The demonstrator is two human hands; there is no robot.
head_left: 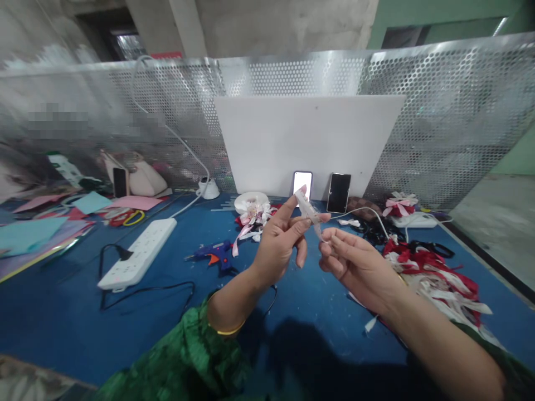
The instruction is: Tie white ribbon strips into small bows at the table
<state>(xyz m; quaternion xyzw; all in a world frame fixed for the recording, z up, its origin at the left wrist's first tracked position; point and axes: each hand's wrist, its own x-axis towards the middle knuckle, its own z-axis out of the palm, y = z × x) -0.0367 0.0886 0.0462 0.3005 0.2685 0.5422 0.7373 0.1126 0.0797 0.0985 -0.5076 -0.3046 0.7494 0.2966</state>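
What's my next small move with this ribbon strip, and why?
Probably bend the ribbon strip into a loop: left hand pinches its upper end, right hand its lower end, so both ends are already held, and finished ribbon bows lie on the table beyond.

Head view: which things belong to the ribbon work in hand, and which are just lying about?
In the job: ribbon, pinched between left hand and right hand; likely also the ribbon pile, bows and glue gun.
Lying about: power strip, lit phone, dark phone, paper sheets, scissors, lamp.
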